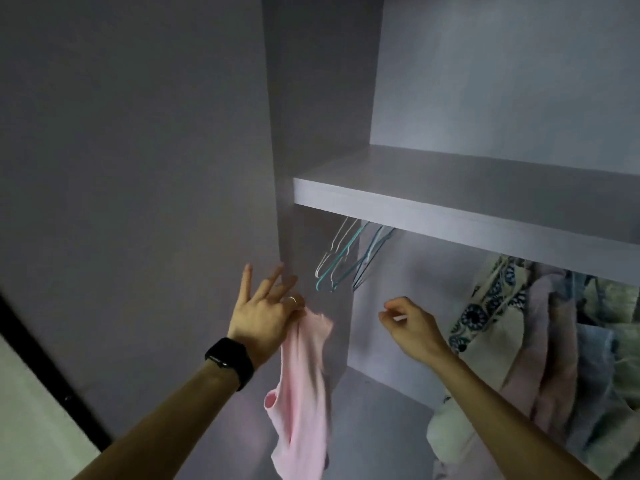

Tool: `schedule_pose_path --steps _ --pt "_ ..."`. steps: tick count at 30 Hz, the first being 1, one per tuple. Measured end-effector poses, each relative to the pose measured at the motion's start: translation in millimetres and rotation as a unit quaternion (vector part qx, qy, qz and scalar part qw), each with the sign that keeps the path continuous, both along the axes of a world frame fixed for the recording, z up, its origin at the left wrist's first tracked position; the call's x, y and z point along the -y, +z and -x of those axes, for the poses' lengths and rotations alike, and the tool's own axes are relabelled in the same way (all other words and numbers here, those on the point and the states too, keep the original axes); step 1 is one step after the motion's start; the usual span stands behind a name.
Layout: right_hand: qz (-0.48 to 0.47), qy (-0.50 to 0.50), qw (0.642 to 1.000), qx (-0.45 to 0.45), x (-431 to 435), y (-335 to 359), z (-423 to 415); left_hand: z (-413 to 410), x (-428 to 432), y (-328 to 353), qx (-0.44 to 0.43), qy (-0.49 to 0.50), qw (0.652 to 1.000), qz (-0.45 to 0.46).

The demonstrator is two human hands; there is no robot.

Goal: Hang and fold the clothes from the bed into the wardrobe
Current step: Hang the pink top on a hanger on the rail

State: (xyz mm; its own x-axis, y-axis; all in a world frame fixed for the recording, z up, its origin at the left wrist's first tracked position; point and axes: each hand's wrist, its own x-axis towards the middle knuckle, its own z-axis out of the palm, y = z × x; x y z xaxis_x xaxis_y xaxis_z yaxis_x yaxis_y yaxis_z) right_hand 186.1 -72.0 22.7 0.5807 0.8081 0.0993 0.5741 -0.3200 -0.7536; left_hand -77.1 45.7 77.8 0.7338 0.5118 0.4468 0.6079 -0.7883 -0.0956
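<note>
My left hand (266,317) pinches the pink garment (304,382); my right hand (412,327) curls, grasp unclear, between bare hangers (346,258) and hung clothes (554,341).

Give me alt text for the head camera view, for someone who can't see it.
A person's left hand pinches a pink garment inside a wardrobe, while the right hand, fingers curled, hovers below empty hangers under a shelf. Other clothes hang at the right.

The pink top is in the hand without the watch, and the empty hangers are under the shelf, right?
No: the pink top hangs from the left hand, the one wearing the watch. The empty hangers are under the shelf, as the head view shows.
</note>
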Motion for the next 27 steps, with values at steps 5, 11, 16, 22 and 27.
schedule_pose_path --steps 5,11,16,22,27 --pt "0.013 -0.028 0.999 0.010 -77.7 -8.1 -18.1 9.2 -52.9 7.9 -0.133 0.152 0.976 -0.083" --pt "-0.001 -0.111 0.992 -0.065 -161.2 -38.7 -28.9 23.1 -93.8 -13.5 -0.129 0.125 0.958 -0.225" --pt "-0.085 -0.189 0.968 -0.142 -202.4 -58.9 -32.9 27.2 -107.9 -21.3 -0.124 0.116 0.933 -0.317" --pt "-0.143 -0.211 0.943 -0.217 -194.2 -53.9 -28.4 24.7 -104.6 -23.0 -0.149 0.127 0.932 -0.304" --pt "-0.104 -0.240 0.954 -0.147 -173.8 -30.4 -21.6 25.5 -100.2 -20.1 -0.154 0.124 0.940 -0.278"
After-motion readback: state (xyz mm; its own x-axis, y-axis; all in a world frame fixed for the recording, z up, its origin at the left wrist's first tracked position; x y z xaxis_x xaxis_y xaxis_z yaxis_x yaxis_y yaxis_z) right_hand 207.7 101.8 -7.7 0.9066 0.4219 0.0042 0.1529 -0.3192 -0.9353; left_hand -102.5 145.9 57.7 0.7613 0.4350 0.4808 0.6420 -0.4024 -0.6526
